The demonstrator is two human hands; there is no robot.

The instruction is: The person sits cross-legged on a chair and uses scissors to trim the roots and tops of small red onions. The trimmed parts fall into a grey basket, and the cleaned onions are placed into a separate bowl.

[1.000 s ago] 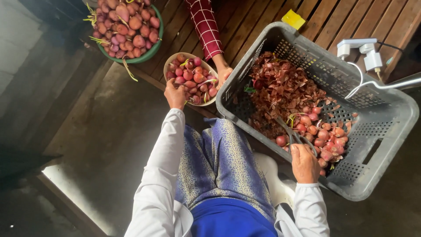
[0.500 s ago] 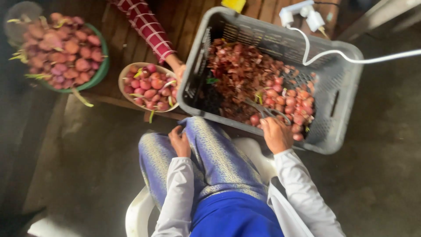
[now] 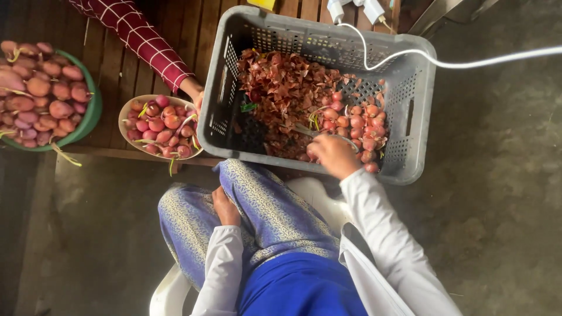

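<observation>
While you sit on the white chair, your right hand is inside the grey crate, at its near edge. Fingers curled around something small; a thin metal tool, maybe a knife, sticks out toward the peels. Can't tell how tightly you hold it or whether a shallot is in the palm too.

Shallots in the crate: small, round, pink-red, glossy, a few with short green-yellow sprouts. They sit in a loose cluster on the right side, touching your hand's far side. Peels, dry and red-brown, heap up over the left and middle of the crate.

Your left hand rests flat on your left thigh, on the patterned blue cloth, fingers loose, holding nothing.

The crate stands partly on the wood deck, near edge over your knees. A white cable runs across its far right corner to a plug at the top rim.

Left of the crate: a tan bowl of the same pink shallots, just beside the crate wall. Another person's hand, red checked sleeve, sits between bowl and crate, touching the bowl rim. Farther left, well apart, a green basin full of larger unpeeled bulbs, some with stems.
</observation>
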